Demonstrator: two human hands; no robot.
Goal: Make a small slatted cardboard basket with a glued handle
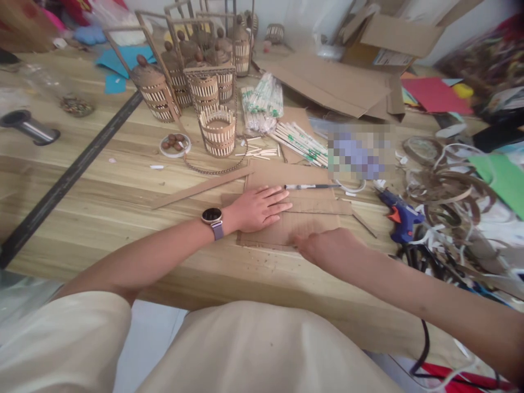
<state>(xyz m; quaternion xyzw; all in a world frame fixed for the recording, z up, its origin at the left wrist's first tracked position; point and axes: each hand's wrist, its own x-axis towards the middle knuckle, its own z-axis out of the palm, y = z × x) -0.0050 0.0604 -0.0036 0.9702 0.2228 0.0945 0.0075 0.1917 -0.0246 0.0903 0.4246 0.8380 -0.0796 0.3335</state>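
Observation:
My left hand (260,209) lies flat with fingers spread, pressing on a cardboard piece (266,236) on the table. A dark watch (212,216) is on that wrist. My right hand (321,244) is closed at the near edge of the same cardboard; what its curled fingers hold, if anything, is hidden. Just beyond my left fingertips lies a pen (305,186) with a pale barrel. A narrow cardboard strip (323,206) crosses the sheet beside my fingers, and another long strip (204,188) reaches off to the left.
Small lantern-like stick baskets (218,131) stand at the back left, near a dish of brown beads (175,145). Bundled sticks (301,143) lie mid-table. To the right are a blue glue gun (403,218) and tangled strips (446,191). Flattened cardboard (327,82) is behind.

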